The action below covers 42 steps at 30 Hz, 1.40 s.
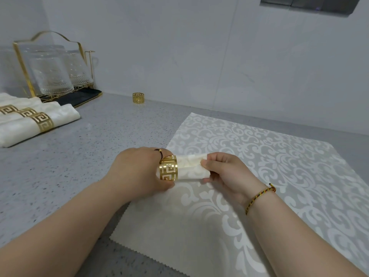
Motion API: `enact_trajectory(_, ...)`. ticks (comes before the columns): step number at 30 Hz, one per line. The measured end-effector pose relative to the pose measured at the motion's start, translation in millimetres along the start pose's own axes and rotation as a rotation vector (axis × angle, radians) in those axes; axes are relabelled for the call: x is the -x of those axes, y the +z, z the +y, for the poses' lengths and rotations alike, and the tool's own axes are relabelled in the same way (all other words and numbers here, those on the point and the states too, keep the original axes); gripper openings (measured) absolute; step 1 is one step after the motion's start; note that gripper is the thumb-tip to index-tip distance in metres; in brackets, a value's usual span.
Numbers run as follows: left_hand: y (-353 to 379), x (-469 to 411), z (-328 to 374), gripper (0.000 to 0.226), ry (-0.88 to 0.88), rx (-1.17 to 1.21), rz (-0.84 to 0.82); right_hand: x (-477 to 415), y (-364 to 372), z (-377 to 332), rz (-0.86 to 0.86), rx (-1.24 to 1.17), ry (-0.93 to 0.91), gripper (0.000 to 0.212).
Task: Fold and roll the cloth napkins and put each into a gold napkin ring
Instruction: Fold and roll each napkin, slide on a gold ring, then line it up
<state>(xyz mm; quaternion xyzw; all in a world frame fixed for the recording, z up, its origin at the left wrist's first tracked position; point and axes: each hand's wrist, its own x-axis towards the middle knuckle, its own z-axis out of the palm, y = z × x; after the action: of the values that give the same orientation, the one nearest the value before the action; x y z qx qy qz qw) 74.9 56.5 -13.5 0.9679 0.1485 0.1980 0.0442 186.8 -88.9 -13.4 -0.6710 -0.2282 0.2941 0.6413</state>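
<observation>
Above flat napkin [259, 156]: L grip [137, 170] holds gold ring [168, 167] round rolled napkin [191, 166], R grip [225, 172] pinches it.

Grey counter [99, 156]: flat napkin [259, 156], ringed napkins [60, 116], loose ring [138, 98], glass rack [21, 64].

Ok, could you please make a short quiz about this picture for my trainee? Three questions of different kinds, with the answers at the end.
1. True or false: the left hand holds the gold ring while the right hand grips the end of the rolled napkin.
2. Fill in: at the far left, ___ finished napkins in rings are visible.
3. Choose one: the spare ring stands
A) in the right hand
B) on the counter by the wall
C) on the finished napkins

Key: 1 true; 2 three; 3 B.
</observation>
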Motion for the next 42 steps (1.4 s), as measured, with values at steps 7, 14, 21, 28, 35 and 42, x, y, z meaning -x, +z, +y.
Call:
enact_trajectory(7, -3, 1, -3, 0.037, -0.004, -0.046, -0.027, 0, -5, -3, -0.023, -0.028, 0.025, 0.020)
enact_trajectory(14, -1, 2, 0, 0.056, 0.018, -0.042, -0.122, 8, 1, -2, -0.005, 0.674, -0.361, 0.054)
enact_trajectory(21, -11, 4, -15, 0.063, -0.038, 0.045, -0.272, 8, 7, 2, -0.114, 1.070, -0.486, 0.049)
enact_trajectory(28, -16, 6, -29, 0.040, -0.096, 0.161, -0.346, 8, 8, 0, -0.131, 1.086, -0.472, 0.040)
enact_trajectory(35, -13, 3, -15, 0.039, -0.085, -0.111, -0.274, 5, 28, 12, -0.023, 1.271, -0.767, 0.048)
enact_trajectory(42, -10, 4, -7, 0.044, -0.074, -0.130, -0.269, -1, 25, 17, -0.060, 1.246, -0.792, 0.045)
